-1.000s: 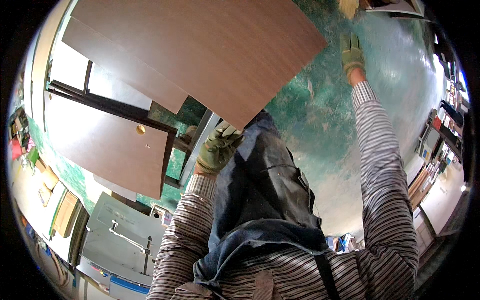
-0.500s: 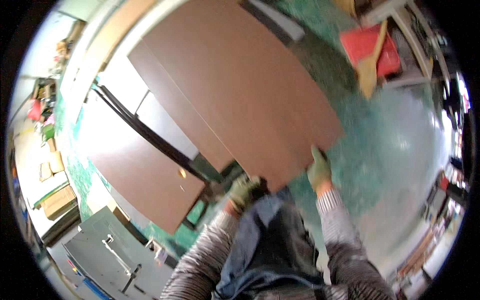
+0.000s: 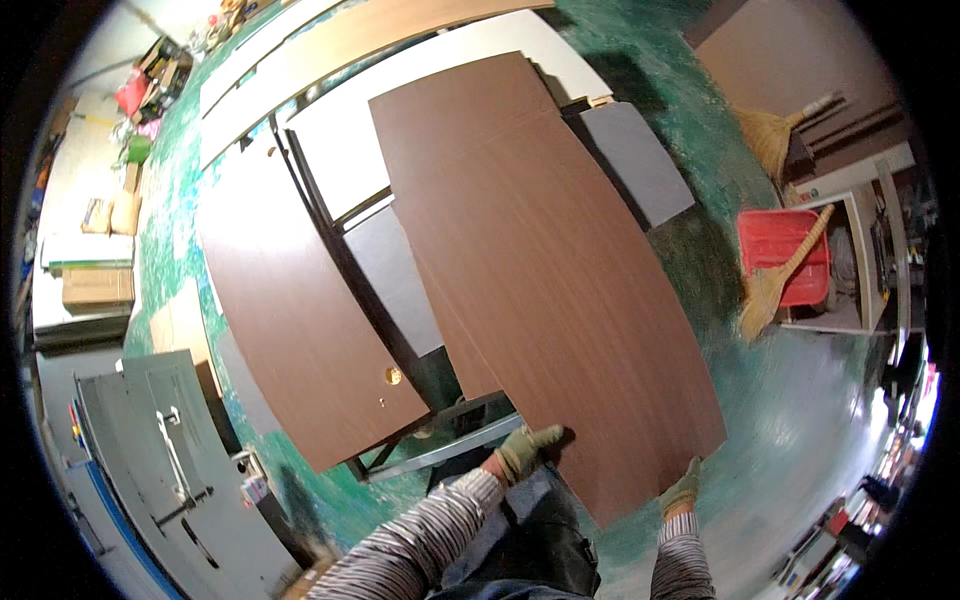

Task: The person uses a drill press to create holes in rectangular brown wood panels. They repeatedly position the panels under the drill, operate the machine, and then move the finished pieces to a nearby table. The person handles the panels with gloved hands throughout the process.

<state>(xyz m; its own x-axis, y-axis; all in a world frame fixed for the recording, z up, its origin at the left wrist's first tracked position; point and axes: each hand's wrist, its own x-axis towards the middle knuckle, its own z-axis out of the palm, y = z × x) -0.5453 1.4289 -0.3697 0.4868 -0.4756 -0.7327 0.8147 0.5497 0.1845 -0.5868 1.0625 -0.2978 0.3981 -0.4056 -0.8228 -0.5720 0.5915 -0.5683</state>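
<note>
My left hand (image 3: 518, 455), in an olive glove, grips the left edge of a large brown board (image 3: 580, 300) near its lower corner, one finger pointing across the face. My right hand (image 3: 680, 485), gloved alike, holds the board's lower right edge, its fingers partly hidden by it. Another brown board (image 3: 460, 340) lies under this one, showing along its left side. To the left rests a brown panel (image 3: 300, 330) with a round hole. Grey sheets (image 3: 385, 275), a white board (image 3: 330, 160) and a metal frame (image 3: 450, 448) show beneath and beside them.
At the right, two straw brooms (image 3: 765, 305), a red dustpan (image 3: 780, 235) and a low cabinet (image 3: 860, 265) stand on the mottled green floor (image 3: 760, 400). Long pale boards (image 3: 360, 30) lie at the top. A grey metal cabinet (image 3: 150, 460) and cardboard boxes (image 3: 95, 290) are at the left.
My right hand, earlier raised off the board, is now on its edge. The view has tilted up, so the boards and both hands sit lower in the picture.
</note>
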